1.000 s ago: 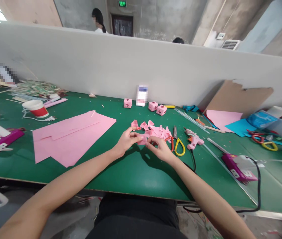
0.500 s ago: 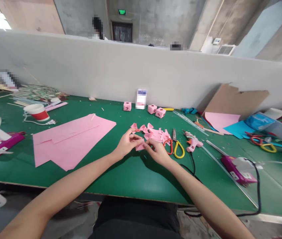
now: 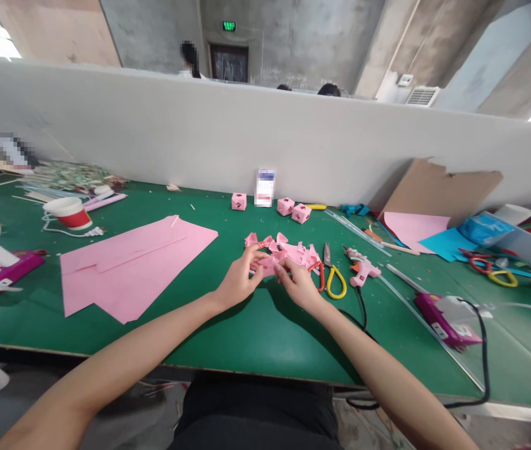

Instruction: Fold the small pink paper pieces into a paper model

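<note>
Between both hands is a small piece of pink paper (image 3: pixel 269 267), held just above the green table. My left hand (image 3: pixel 241 275) pinches its left side with thumb and fingers. The fingers of my right hand (image 3: pixel 297 283) are closed on its right side. Right behind the hands lies a heap of pink paper scraps (image 3: pixel 303 253), some of them curled. Scissors (image 3: pixel 332 275) with one red and one yellow handle lie just right of my right hand. Farther back stand several pink paper cubes (image 3: pixel 238 201) with dark diamond-shaped openings.
Large pink sheets (image 3: pixel 129 269) lie at the left, near a red and white paper cup (image 3: pixel 67 214). On the right are a pink glue gun (image 3: pixel 363 269) with a black cord, a purple power strip (image 3: pixel 446 319) and cardboard (image 3: pixel 438 190). A white partition (image 3: pixel 176 134) closes off the back.
The pink paper piece has been turned and lies flatter between my fingers. My left thumb has shifted along it, and both hands stay close together in nearly the same place.
</note>
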Available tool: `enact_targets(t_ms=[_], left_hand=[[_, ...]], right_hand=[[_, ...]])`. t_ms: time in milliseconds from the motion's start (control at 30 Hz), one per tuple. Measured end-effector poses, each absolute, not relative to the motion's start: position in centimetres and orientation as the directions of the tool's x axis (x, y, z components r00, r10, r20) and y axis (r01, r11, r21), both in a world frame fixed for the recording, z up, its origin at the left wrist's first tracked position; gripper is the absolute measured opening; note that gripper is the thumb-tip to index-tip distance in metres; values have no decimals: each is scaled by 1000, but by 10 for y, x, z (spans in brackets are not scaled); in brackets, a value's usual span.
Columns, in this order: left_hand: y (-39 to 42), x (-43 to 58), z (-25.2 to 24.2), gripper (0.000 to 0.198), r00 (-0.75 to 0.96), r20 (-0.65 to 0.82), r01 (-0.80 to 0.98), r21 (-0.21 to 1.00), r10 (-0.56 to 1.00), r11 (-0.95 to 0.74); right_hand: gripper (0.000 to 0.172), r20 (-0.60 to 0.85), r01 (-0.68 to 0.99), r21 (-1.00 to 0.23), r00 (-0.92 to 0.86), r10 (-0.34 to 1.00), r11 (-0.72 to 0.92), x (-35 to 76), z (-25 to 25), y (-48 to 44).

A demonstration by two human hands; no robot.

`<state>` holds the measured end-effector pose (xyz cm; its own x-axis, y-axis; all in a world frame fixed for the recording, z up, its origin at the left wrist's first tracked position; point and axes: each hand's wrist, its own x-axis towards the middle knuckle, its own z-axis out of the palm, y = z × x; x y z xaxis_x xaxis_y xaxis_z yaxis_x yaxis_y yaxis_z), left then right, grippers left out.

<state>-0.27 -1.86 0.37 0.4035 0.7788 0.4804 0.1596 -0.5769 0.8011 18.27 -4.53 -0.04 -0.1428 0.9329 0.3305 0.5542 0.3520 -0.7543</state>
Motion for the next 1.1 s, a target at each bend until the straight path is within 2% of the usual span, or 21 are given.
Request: enact_targets(t_ms=[233, 433, 600, 800, 900, 1100], left_hand=[[-13, -1, 0, 44, 382, 407, 155, 857, 830, -492], [-11, -2, -1, 48, 347, 331, 110, 915, 877, -389], [-14, -2, 1, 46, 376, 314, 68, 929, 872, -364], [-19, -1, 2, 39, 393, 322, 139, 905, 861, -402], [-20, -2, 2, 35, 379, 359, 175, 877, 853, -447], [-16, -4, 8, 34, 255, 387, 163, 886, 886, -434]], right_hand=[[28, 347, 562, -748, -122, 930, 352, 182, -2, -45], [23, 331, 468, -820, -81, 940, 329, 182, -3, -44], [33, 348, 471, -811, -88, 933, 347, 177, -2, -46], [18, 333, 487, -814, -55, 941, 316, 173, -8, -45], [11, 317, 442, -842, -59, 946, 310, 173, -11, -44], [23, 251, 253, -930, -93, 964, 267, 174, -13, -42]])
